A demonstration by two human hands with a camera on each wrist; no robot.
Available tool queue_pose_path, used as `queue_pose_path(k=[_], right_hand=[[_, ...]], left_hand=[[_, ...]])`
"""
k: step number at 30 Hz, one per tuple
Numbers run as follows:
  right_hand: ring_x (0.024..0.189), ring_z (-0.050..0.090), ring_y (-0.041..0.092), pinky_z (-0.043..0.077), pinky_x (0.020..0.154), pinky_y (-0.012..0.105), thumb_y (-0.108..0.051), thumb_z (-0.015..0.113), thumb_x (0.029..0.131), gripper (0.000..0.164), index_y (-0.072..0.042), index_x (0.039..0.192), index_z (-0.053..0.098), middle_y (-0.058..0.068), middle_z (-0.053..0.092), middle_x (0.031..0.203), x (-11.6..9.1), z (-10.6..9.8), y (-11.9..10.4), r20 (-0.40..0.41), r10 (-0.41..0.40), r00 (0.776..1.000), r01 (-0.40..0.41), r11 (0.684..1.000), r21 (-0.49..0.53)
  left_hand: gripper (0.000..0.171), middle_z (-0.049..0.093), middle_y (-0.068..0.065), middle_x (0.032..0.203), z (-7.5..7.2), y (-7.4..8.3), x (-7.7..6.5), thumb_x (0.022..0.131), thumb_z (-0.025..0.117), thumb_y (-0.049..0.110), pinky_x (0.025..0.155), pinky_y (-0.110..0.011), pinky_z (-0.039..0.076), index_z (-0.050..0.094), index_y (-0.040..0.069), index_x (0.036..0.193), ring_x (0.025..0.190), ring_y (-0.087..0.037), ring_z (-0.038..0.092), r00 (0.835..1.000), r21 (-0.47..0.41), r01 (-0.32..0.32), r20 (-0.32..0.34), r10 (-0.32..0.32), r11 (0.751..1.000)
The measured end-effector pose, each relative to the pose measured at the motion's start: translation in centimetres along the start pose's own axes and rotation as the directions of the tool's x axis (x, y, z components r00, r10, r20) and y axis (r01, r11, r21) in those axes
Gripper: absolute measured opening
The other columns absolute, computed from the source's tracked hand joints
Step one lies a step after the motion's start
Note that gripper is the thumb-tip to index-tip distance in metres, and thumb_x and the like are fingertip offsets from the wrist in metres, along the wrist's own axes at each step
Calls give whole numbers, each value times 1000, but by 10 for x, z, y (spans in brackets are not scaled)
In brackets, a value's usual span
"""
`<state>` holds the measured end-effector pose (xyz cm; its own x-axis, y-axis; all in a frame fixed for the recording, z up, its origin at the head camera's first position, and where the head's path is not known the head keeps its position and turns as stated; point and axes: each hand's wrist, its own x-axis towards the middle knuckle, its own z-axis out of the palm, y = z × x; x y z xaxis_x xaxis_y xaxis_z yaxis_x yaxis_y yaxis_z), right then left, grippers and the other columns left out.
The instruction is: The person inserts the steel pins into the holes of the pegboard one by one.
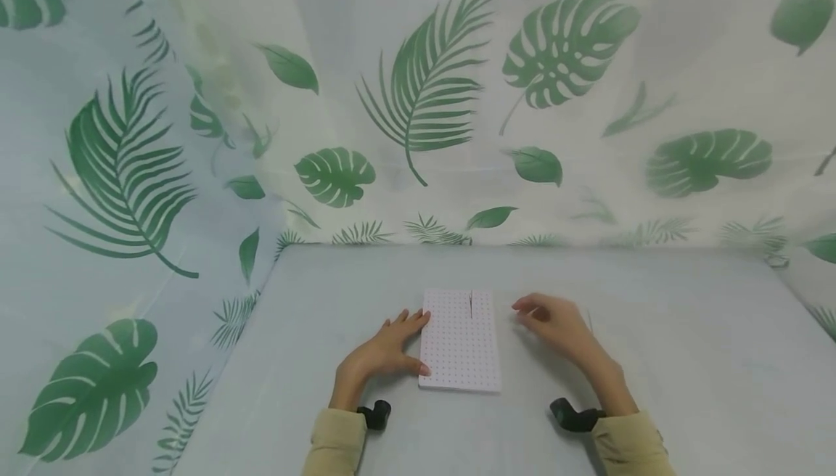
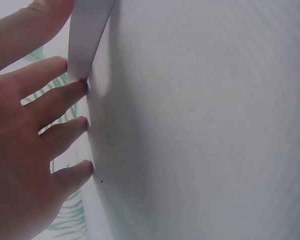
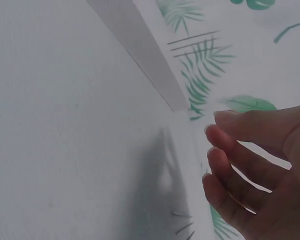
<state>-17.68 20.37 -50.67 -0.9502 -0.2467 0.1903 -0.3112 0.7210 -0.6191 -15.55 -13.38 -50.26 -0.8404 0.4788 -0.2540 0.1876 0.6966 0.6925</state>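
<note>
Head view: took in white sheeting printed with green leaves (image 1: 483, 171), hung behind the table and to its left, and caught by the wrist views only in strips. Showed also the pale grey flat table (image 1: 326, 287), smooth, with soft shadows near both hands. Placed near its middle the white rectangular dotted board (image 1: 457, 349); gave its dotted top there, but plain thick sides from the wrists. Found the left hand (image 1: 385, 349) at the board's left edge with fingers spread, fingertips touching its side. Found the right hand (image 1: 562, 322) just beyond the right side, apart from it, with fingers loosely bent towards the thumb. Revealed three thin dark pins (image 3: 194, 42) rising from the board in the right wrist view, bunched together near the far right corner from the head. Caught three more thin strokes (image 3: 182, 223) lower down; could not tell whether standing or lying.
</note>
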Motion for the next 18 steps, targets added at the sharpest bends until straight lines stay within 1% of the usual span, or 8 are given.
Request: queue_pose_path(k=[4, 9, 11, 13, 16, 18], right_hand=[[87, 71, 23, 58, 75, 36, -6, 74, 90, 15, -8, 105, 76, 8, 78, 101, -1, -7, 8, 18, 13, 1000, -13, 1000, -16], [84, 71, 25, 58, 69, 32, -5, 74, 89, 17, -4, 106, 75, 11, 76, 96, -5, -19, 18, 50, 55, 997, -55, 998, -11], [83, 71, 26, 58, 68, 33, -4, 74, 88, 18, -3, 106, 74, 11, 75, 93, -7, -23, 21, 67, 66, 996, -66, 998, -8], [84, 71, 27, 59, 70, 36, -5, 75, 88, 20, -2, 108, 73, 11, 75, 93, -9, -26, 25, 91, 80, 993, -80, 997, -9], [86, 70, 29, 59, 75, 44, -7, 76, 87, 24, -1, 110, 71, 12, 73, 94, -11, -30, 30, 122, 104, 987, -102, 995, -18], [89, 69, 31, 59, 78, 48, -10, 77, 86, 29, 0, 112, 70, 14, 72, 97, -13, -31, 32, 142, 130, 981, -128, 992, -20]], left_hand=[[98, 28, -12, 169, 0, 3, 1, 79, 88, 23, 129, -58, 9, 36, 8, 160, 159, -39, 13, 1000, 19, -1, -10, 1, 1000], [97, 29, -13, 169, -2, 6, 1, 79, 87, 23, 129, -58, 9, 36, 7, 160, 159, -39, 13, 1000, 16, -3, -8, 3, 1000], [97, 29, -13, 169, -2, 7, 0, 79, 87, 21, 129, -58, 9, 36, 6, 160, 159, -39, 13, 1000, 12, 0, -9, 0, 1000], [96, 29, -13, 168, -2, 7, -1, 79, 87, 21, 129, -58, 9, 36, 6, 160, 159, -39, 13, 1000, 12, 4, -10, -4, 1000], [96, 29, -13, 168, -1, 6, -1, 79, 88, 20, 129, -59, 9, 37, 6, 159, 159, -39, 14, 1000, 9, 7, -10, -7, 1000], [96, 29, -13, 168, 0, 6, -1, 78, 88, 20, 129, -59, 9, 37, 6, 159, 159, -39, 14, 1000, 5, 9, -9, -9, 1000]])
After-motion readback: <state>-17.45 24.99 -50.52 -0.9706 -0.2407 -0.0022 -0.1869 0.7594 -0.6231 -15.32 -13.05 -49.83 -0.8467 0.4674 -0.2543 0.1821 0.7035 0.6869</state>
